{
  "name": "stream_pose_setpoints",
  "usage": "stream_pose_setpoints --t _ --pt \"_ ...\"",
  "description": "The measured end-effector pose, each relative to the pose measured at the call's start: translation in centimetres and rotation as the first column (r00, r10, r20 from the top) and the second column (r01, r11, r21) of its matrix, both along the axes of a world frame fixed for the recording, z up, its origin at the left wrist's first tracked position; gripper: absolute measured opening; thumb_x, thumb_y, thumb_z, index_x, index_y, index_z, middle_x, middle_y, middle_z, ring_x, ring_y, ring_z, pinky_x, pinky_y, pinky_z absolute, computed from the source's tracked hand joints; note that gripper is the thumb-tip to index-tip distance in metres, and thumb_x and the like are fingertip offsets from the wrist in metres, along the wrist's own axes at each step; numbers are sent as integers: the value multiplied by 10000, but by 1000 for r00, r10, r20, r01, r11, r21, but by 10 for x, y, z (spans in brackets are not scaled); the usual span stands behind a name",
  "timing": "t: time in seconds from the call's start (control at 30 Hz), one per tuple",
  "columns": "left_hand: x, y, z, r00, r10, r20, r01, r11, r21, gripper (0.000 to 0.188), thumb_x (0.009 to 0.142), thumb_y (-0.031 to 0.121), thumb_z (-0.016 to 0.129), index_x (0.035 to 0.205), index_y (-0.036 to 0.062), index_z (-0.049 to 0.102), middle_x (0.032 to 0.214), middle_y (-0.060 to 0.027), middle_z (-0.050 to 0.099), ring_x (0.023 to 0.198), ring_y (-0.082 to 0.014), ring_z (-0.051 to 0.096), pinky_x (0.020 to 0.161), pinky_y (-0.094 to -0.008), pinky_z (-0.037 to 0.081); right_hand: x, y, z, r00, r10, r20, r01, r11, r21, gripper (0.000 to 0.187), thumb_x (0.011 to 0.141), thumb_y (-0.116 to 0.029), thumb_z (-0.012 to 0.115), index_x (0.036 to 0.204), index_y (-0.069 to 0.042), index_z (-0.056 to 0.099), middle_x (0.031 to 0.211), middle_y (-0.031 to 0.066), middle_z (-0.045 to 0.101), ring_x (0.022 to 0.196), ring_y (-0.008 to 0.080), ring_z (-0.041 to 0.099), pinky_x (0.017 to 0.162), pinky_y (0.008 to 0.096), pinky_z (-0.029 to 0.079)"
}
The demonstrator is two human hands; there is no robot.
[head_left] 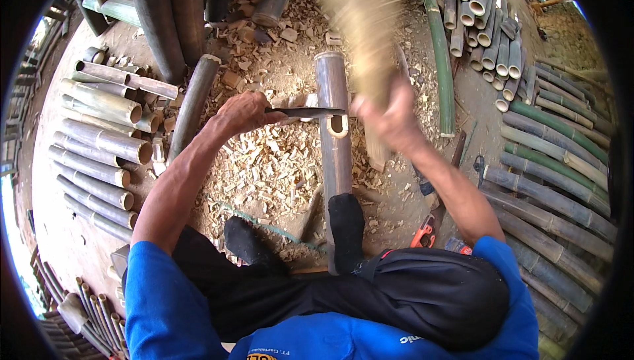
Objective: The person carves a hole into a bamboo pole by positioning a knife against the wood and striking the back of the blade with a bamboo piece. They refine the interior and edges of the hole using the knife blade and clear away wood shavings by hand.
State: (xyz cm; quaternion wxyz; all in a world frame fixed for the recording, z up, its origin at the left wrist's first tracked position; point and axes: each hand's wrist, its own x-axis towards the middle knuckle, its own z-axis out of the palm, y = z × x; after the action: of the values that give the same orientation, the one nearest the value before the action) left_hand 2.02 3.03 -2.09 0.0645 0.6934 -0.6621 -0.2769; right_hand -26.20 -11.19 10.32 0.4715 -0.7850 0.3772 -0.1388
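Note:
My left hand (243, 113) is closed round the handle end of a dark-bladed knife (305, 113). Its blade lies crosswise over a bamboo pole (337, 162), at the upper end of a pale-edged slot (339, 127) cut in the wall. My right hand (394, 117) grips a thick, pale wooden club (362, 26), raised beyond the pole and smeared by motion. The pole points away from me on the ground, and my right foot (347, 228), in a black sock, presses on its near part. My left foot (247, 240) is planted left of it.
Wood chips (264, 175) cover the ground around the pole. Cut bamboo pieces (99, 142) lie in a row at left; stacked bamboo tubes (489, 36) and long poles (555, 181) line the right. An orange-handled saw (422, 233) lies beside my right knee. Thick bamboo stands far left.

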Motion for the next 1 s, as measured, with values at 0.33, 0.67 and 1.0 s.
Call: stream_pose_setpoints --t 0.33,0.67,1.0 --pt "14 -13 9 958 184 -221 3 761 648 615 850 669 676 782 64 759 640 -43 670 525 -118 597 489 -306 500 -11 -17 15 990 140 32 -142 912 386 977 744 -287 805 1500 38 279 1285 223 551 1130 286 624 950 377 555" --pt "-58 56 29 999 52 -10 -53 979 -197 538 932 589 614 775 79 689 527 -75 588 455 -233 595 443 -377 469 -71 0 16 989 -141 -48 146 859 490 851 792 -228 801 1467 26 349 1146 126 620 969 177 646 832 318 540" --pt "-47 -4 35 990 143 17 -144 985 90 598 913 642 595 878 70 765 562 -123 611 537 -271 622 546 -448 493 -120 17 8 985 -161 -54 168 870 464 936 812 -235 795 1515 55 248 1298 149 557 1066 197 613 857 307 521"
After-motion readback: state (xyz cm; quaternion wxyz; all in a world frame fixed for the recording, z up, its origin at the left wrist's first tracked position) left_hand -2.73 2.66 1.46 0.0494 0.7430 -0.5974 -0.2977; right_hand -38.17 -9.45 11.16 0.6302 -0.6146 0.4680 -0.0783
